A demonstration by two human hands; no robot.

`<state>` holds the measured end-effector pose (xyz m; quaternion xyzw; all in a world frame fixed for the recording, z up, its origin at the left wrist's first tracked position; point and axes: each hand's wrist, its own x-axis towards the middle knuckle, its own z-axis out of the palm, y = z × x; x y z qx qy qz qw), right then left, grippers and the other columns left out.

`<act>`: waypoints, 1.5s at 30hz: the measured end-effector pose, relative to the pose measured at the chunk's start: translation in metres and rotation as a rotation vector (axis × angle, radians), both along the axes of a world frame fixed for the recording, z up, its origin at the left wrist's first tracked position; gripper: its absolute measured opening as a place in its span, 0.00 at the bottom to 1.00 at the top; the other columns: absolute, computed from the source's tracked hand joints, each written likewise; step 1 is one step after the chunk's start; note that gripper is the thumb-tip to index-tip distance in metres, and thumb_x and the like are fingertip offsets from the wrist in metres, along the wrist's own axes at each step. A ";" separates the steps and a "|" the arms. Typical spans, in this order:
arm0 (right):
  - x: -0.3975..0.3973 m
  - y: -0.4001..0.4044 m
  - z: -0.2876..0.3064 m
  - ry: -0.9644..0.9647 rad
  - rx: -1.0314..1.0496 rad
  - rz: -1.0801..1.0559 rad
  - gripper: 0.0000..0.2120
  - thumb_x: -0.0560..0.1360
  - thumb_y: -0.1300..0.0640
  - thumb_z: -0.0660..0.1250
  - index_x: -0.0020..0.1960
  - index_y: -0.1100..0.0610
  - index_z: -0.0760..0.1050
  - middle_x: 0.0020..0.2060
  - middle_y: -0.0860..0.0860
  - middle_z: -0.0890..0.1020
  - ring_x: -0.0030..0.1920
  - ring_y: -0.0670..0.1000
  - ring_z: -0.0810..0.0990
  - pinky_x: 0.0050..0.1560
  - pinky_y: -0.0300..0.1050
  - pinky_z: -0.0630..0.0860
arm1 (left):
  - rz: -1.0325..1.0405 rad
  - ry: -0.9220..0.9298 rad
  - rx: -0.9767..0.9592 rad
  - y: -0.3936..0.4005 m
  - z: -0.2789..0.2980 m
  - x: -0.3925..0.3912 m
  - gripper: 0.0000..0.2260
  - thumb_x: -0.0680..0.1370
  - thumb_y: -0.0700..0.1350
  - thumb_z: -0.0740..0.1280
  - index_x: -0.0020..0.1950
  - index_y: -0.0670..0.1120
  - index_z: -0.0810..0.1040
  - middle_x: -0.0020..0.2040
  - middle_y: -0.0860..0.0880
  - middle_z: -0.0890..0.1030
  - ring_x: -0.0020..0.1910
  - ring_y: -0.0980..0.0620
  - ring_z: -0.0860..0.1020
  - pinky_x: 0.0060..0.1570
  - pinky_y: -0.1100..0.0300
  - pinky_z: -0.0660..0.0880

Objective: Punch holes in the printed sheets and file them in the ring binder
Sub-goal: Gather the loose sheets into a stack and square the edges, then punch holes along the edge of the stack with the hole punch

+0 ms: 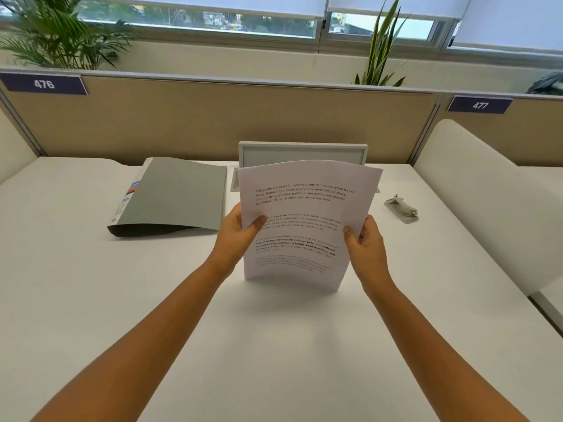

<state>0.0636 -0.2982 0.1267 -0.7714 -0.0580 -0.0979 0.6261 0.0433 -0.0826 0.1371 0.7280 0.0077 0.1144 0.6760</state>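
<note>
Now the left hand (240, 229) and right hand (364, 243) grip the white printed sheets (304, 217) upright between them, bottom edge seemingly touching the white desk (122, 300); the closed grey ring binder (173, 196) lies beyond the left hand, the small grey hole punch (401, 210) beyond the right.

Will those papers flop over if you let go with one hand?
Probably, yes. The sheets already curve at the top even with both hands holding their sides, so they look thin and bendy. They seem light too, since fingertips alone pinch them. Their bottom edge seems to rest on the desk, which likely helps them stand.
</note>
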 end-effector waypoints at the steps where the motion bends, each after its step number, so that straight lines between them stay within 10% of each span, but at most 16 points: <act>1: 0.000 0.000 0.000 0.000 0.004 -0.001 0.08 0.79 0.60 0.57 0.56 0.50 0.67 0.47 0.41 0.77 0.49 0.44 0.78 0.45 0.39 0.77 | -0.006 -0.004 0.002 0.000 0.000 0.000 0.11 0.77 0.43 0.62 0.56 0.56 0.71 0.51 0.56 0.79 0.50 0.53 0.78 0.47 0.56 0.77; 10: 0.003 -0.004 -0.027 0.080 -0.052 0.017 0.08 0.80 0.60 0.55 0.57 0.54 0.67 0.50 0.49 0.77 0.49 0.49 0.77 0.44 0.37 0.75 | -0.026 0.104 -0.002 0.001 -0.034 -0.003 0.16 0.77 0.50 0.60 0.64 0.49 0.72 0.59 0.46 0.79 0.57 0.45 0.78 0.55 0.45 0.77; 25: 0.005 -0.025 -0.090 0.293 -0.302 0.012 0.10 0.78 0.63 0.56 0.55 0.58 0.72 0.48 0.52 0.79 0.48 0.53 0.77 0.44 0.42 0.72 | 0.071 0.279 0.022 0.004 -0.074 -0.003 0.09 0.79 0.43 0.60 0.58 0.48 0.73 0.51 0.51 0.80 0.48 0.53 0.80 0.49 0.55 0.78; 34: 0.025 -0.038 -0.104 0.504 -0.409 0.073 0.12 0.76 0.62 0.59 0.59 0.57 0.72 0.47 0.51 0.80 0.48 0.53 0.78 0.48 0.43 0.72 | 0.083 0.683 -0.151 0.001 -0.098 0.018 0.07 0.79 0.40 0.59 0.55 0.44 0.74 0.54 0.44 0.79 0.52 0.43 0.78 0.56 0.47 0.75; 45: 0.035 -0.052 -0.110 0.411 -0.465 -0.115 0.09 0.74 0.53 0.65 0.50 0.57 0.77 0.47 0.51 0.78 0.46 0.50 0.76 0.47 0.42 0.69 | 0.114 0.804 -0.154 0.002 -0.109 0.019 0.07 0.80 0.41 0.57 0.48 0.39 0.74 0.49 0.39 0.80 0.42 0.42 0.79 0.41 0.51 0.78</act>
